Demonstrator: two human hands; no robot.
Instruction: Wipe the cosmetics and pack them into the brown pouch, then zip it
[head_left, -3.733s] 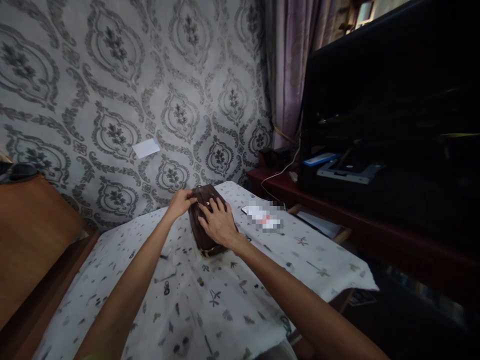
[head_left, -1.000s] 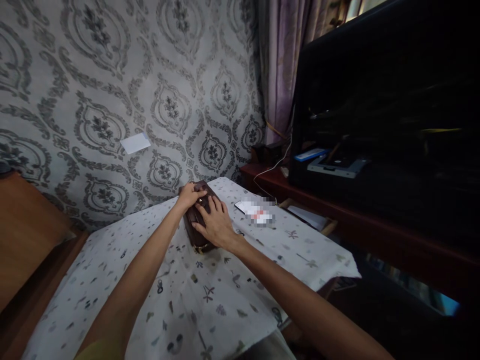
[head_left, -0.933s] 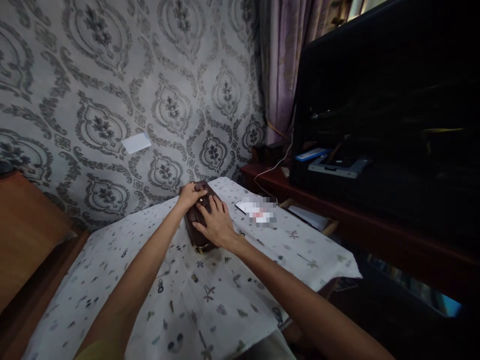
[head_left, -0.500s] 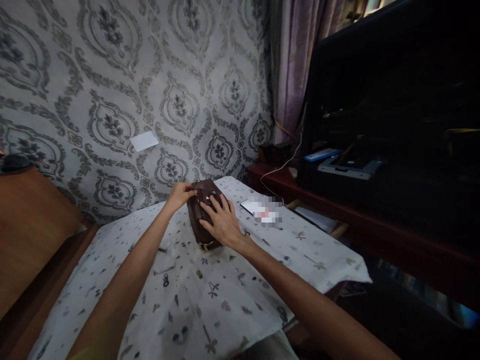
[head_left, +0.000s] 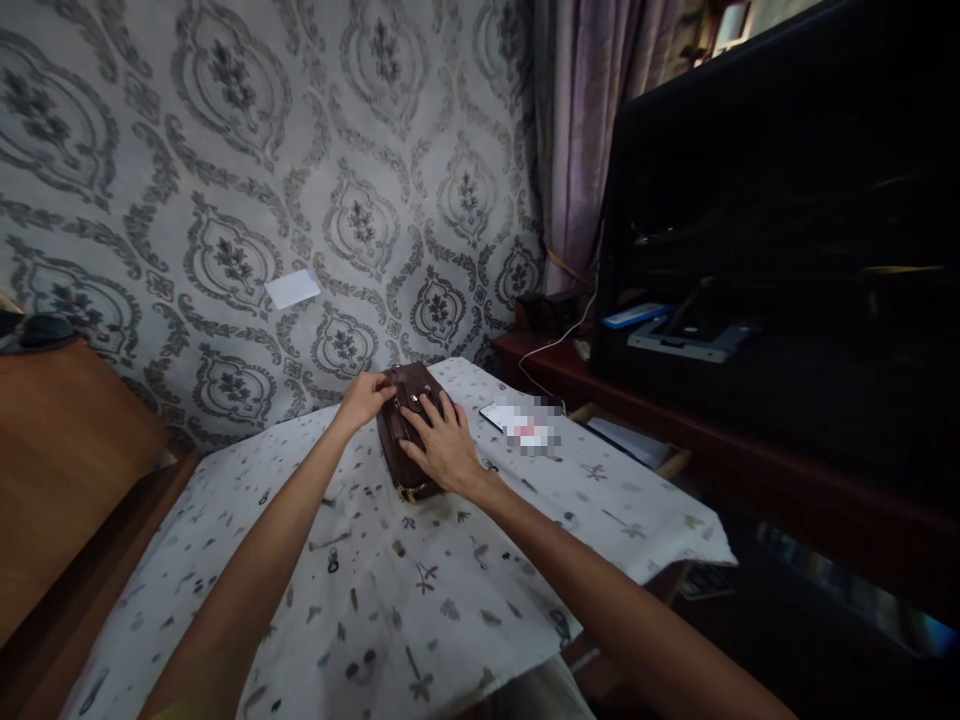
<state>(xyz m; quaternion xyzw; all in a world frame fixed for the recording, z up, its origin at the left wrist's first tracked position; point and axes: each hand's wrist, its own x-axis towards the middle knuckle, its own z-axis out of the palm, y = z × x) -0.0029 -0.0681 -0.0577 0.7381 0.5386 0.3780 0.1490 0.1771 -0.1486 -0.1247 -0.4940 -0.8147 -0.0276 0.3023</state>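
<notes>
A small dark brown pouch [head_left: 399, 446] with gold fittings lies on a white patterned tablecloth [head_left: 420, 590]. My right hand [head_left: 442, 445] rests flat on top of the pouch, fingers spread over it. My left hand [head_left: 365, 397] pinches the pouch's far upper end, near its zip or clasp; what the fingers grip there is too small to tell. Both arms reach forward from the bottom of the view.
A phone [head_left: 517, 425] lies on the cloth just right of the pouch. A dark television [head_left: 780, 230] stands on a red-brown shelf [head_left: 675, 420] at the right, with a white cable. A wooden cabinet [head_left: 67, 450] stands left. Patterned wallpaper and a curtain [head_left: 585, 140] are behind.
My left hand has slid from the top of the pouch to its far left end. The right hand stays pressed on the pouch. The view shifted slightly.
</notes>
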